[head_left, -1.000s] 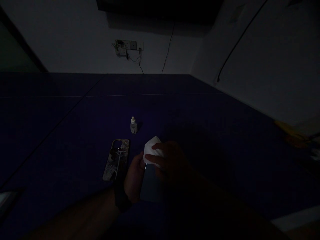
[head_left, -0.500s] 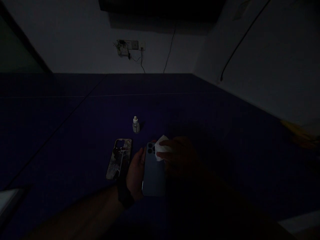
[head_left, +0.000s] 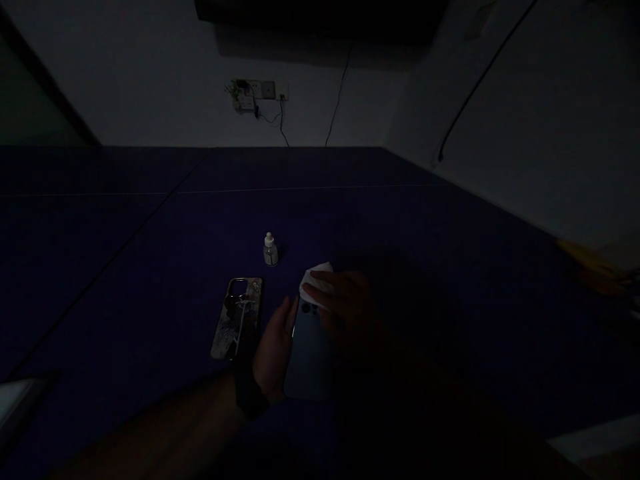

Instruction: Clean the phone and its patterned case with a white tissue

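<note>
A blue-grey smartphone (head_left: 307,357) lies back side up in my left hand (head_left: 273,350), whose thumb runs along its left edge. My right hand (head_left: 350,300) presses a folded white tissue (head_left: 316,283) over the top end of the phone, covering part of the camera lenses. Left of the phone, a patterned phone case (head_left: 237,320) rests on the dark blue surface. Behind the case stands a small dropper bottle (head_left: 271,251) with a white top, upright. Deep shadow hides much of my right hand and forearm.
The dark blue tabletop (head_left: 280,207) reaches back to a pale wall with power sockets (head_left: 255,90) and hanging cables. A pale-topped flat object (head_left: 17,397) sits at the left edge. Something yellow (head_left: 590,260) lies at the far right. The room is very dim.
My right hand has slid the tissue up and left, from beside the lenses to the phone's top edge. The phone has tilted slightly in my left hand. Case and bottle stay put.
</note>
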`<state>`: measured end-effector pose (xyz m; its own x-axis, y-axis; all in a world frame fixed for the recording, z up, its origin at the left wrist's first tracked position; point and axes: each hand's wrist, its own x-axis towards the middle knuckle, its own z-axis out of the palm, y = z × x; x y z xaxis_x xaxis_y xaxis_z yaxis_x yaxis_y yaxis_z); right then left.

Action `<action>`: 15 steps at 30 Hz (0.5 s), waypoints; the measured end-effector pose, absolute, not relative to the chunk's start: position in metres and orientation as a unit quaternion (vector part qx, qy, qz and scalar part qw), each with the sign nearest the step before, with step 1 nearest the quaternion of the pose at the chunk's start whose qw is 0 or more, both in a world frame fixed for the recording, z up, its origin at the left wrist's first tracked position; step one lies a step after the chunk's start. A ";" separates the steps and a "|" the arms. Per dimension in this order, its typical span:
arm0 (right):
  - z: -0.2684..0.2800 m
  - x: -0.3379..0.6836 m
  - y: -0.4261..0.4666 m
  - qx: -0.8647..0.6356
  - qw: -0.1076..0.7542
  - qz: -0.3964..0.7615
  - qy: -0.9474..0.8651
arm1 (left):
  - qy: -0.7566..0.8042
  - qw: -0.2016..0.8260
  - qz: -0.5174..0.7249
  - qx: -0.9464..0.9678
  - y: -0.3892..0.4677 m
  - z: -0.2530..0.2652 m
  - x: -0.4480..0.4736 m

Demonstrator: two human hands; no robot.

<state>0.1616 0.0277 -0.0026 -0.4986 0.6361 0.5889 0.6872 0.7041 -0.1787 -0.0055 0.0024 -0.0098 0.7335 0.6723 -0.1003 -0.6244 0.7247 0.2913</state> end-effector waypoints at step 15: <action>-0.005 0.149 0.012 -0.325 0.304 -0.055 -0.894 | 0.173 0.895 0.388 0.138 0.004 -0.019 -0.011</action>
